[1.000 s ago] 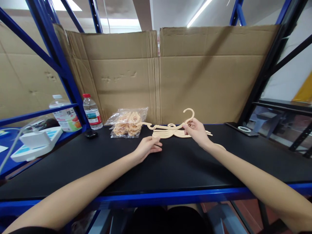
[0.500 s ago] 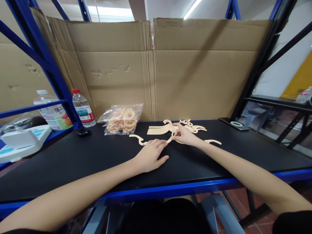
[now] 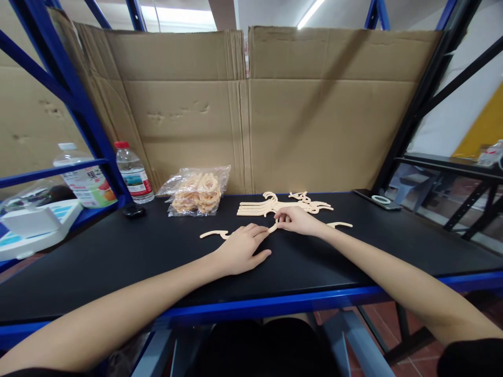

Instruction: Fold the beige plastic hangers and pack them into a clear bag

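Note:
A cream plastic folding hanger (image 3: pixel 214 233) lies on the black tabletop, its two ends reaching out past my hands. Over its left part rests my left hand (image 3: pixel 245 250), palm down, with fingers stretched out and thumb apart; the fingertips touch the hanger. My right hand (image 3: pixel 297 221) pinches the hanger near its middle between thumb and fingers, covering much of it. Just behind is a row of stacked cream hangers (image 3: pixel 253 209) with hooks bunched together. More cream hanger pieces (image 3: pixel 301 197) lie at its right.
A clear bag of cream hangers (image 3: pixel 196 193) stands at the back left, near a red-capped bottle (image 3: pixel 134 173) and a small black object (image 3: pixel 134 210). At the back right lies a phone (image 3: pixel 379 200) with a white ring. Cardboard (image 3: pixel 334 115) walls the rear.
The hanger's left end has swung left and a little toward me, and its right end has shifted slightly left. My right hand has lowered slightly; my left hand has hardly moved.

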Demonstrator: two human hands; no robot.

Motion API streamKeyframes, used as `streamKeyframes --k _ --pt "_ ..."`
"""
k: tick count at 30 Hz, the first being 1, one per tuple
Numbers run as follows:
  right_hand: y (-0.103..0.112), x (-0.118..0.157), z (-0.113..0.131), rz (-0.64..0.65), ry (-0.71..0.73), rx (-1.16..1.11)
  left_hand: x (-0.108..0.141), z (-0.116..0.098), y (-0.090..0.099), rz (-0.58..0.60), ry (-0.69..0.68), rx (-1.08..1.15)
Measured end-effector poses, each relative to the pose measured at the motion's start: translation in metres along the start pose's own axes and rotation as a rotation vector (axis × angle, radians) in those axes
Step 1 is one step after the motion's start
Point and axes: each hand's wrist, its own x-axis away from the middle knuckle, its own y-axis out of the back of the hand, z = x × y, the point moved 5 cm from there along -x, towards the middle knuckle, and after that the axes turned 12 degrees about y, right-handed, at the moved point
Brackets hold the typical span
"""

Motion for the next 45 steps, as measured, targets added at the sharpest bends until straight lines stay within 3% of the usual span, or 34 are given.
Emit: streamKeyframes --k 6,8,13,18,24,28,31,34,38,45 --pt "0.012 -0.003 0.000 -0.042 0.197 0.318 0.000 0.000 0.000 -0.007 -0.003 0.008" --pt "0.014 -0.002 -0.008 0.007 0.207 0.412 0.001 0.000 0.001 -0.006 0.000 0.000" --pt "0.005 0.002 -0.031 0.219 0.021 0.382 0.001 -0.003 0.002 0.015 -0.005 -0.010" --pt "-0.002 -0.004 -0.030 0.251 -0.102 0.318 0.000 -0.001 0.002 0.018 0.002 0.004" --pt "-0.008 -0.007 -0.025 0.275 -0.110 0.302 -0.002 0.000 0.001 0.025 0.011 -0.009" --pt "0.001 -0.009 -0.030 0.179 -0.044 0.305 -0.002 0.001 -0.001 0.029 0.017 -0.024" --pt "0.028 -0.011 -0.039 -0.025 0.077 0.388 -0.001 0.003 -0.001 0.021 0.029 -0.024" --pt "0.061 -0.007 -0.060 -0.175 0.039 0.516 -0.002 0.005 -0.002 0.024 0.043 -0.024" --pt "0.080 0.002 -0.081 -0.150 -0.034 0.593 -0.003 0.007 -0.003 0.033 0.053 -0.007" --pt "0.071 0.002 -0.083 -0.025 0.010 0.616 -0.002 0.009 -0.005 0.024 0.064 0.021"
